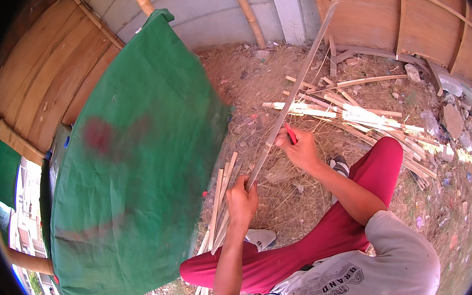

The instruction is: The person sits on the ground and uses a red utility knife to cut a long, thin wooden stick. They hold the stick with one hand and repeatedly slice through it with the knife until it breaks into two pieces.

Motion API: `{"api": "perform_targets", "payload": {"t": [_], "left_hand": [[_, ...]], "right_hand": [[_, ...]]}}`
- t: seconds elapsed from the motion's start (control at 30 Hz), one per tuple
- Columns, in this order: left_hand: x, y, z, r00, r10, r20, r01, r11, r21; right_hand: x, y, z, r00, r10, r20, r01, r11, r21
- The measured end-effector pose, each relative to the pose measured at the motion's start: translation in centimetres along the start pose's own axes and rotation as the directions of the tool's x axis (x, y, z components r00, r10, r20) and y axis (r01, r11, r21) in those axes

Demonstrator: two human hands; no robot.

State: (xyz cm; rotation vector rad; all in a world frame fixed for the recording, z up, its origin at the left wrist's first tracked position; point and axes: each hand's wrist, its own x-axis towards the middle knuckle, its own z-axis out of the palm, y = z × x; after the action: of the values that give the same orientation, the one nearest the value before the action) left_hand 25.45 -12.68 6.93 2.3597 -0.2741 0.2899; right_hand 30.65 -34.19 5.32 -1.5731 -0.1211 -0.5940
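Note:
A long, thin bamboo strip (297, 80) slants up and away from me toward the far wall. My left hand (242, 203) is closed around its near end, above my bent left leg. Farther along, my right hand (302, 148) is closed on a small red tool (291, 133) held against the strip. The tool's working end is hidden, so its exact kind cannot be told. Part of the right hand touches the strip as well.
Pale split bamboo pieces (357, 115) lie heaped on the littered dirt at the right; several more sticks (218, 199) lie beside my left hand. A green tarp (148, 172) hangs at the left. Wooden panels (373, 14) and a grey wall (208, 20) enclose the far side.

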Motion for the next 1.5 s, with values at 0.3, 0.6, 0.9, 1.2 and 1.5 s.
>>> {"api": "perform_targets", "payload": {"t": [0.3,0.6,0.9,1.2,1.5], "left_hand": [[-9.4,-2.4,-7.0,0.915,-0.293,0.277,0.307,0.952,-0.006],[-16.2,-2.6,-3.6,0.856,-0.426,0.293,0.442,0.897,0.014],[-17.5,-1.9,-3.1,0.811,-0.495,0.311,0.502,0.862,0.062],[-18.2,-1.8,-3.4,0.778,-0.52,0.353,0.539,0.841,0.048],[-19.8,-0.4,-4.4,0.707,-0.565,0.425,0.595,0.8,0.075]], "right_hand": [[-4.0,-3.3,0.1,0.934,-0.052,0.353,0.181,0.922,-0.343],[-9.3,-1.2,1.2,0.744,0.045,0.666,0.328,0.845,-0.423],[-10.9,1.1,2.1,0.736,-0.006,0.677,0.426,0.781,-0.457],[-12.2,2.1,2.3,0.767,0.008,0.641,0.406,0.768,-0.495],[-11.6,4.0,1.9,0.79,0.034,0.612,0.359,0.784,-0.506]]}}
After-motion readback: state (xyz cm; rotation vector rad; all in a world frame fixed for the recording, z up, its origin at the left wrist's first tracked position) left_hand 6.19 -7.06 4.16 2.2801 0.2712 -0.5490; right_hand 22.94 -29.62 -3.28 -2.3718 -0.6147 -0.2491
